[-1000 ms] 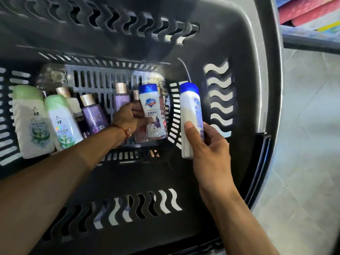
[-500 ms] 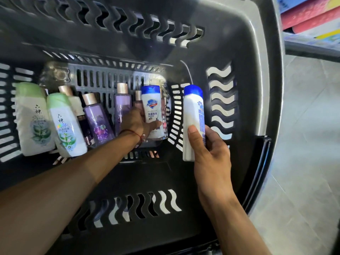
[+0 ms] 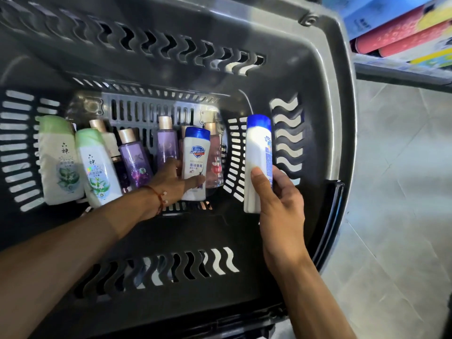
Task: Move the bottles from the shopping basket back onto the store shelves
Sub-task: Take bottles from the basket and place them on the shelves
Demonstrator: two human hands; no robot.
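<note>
Both hands in the basket (image 3: 318,99), each gripping a white bottle with a blue cap.
Left hand (image 3: 171,183) wraps the labelled bottle (image 3: 195,162) down among the purple bottles (image 3: 135,165) and green-capped bottles (image 3: 97,167). Right hand (image 3: 277,201) holds the plain bottle (image 3: 255,162) upright near the basket's right wall. Shelf (image 3: 396,72) top right.

I am looking into a shop, down in a retail aisle. A dark grey plastic shopping basket (image 3: 318,69) with wavy slots is filling most of my view. Branded toiletries are showing inside it, several in duplicate: a Safeguard bottle (image 3: 195,152), a blue-capped white bottle (image 3: 256,152), purple Lux bottles (image 3: 134,160) and two green-capped white bottles (image 3: 61,162). At 1 o'clock a store shelf (image 3: 401,72) is carrying stacked, brightly coloured packaged goods (image 3: 403,33). At 3 o'clock pale floor tiles (image 3: 403,192) are running alongside the basket.
</note>
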